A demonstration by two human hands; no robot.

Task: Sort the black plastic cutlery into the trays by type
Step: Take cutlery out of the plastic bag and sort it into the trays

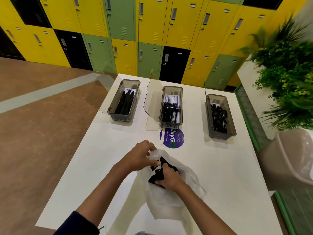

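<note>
**A:** Where did the sorted pieces lie?

**B:** In three grey boxes across the far side of the table [101, 158]. The left tray [120, 117] held knives [124, 103], the mid tray [170, 125] held forks [169, 111], and the right tray [220, 135] held spoons [219, 117]. In each, the pieces lay lengthwise, with the long axis running from the person toward the lockers [152, 22]. The fork tines seemed to face the lockers. Which way the knives and spoons pointed, I could not tell.

**A:** And the unsorted cutlery?

**B:** It was in a thin white bag [169, 199] on the near middle of the table. It was a dark jumble, and I could read no single direction from it.

**A:** The hands?

**B:** The left hand [140, 155] pinched the bag's rim at its mouth. The right hand [169, 178] was inside the mouth, with its fingers curled round the cutlery [155, 178].

**A:** The surface and the room?

**B:** The table was white. A clear lid [150, 102] stood open at the left of each tray, and a purple sticker [172, 140] lay just in front of the mid tray. At the left was brown floor [42, 124] with a grey stripe. Behind stood yellow, green and black lockers, and at the right were a plant [284, 73] and a beige chair [293, 158]
</note>
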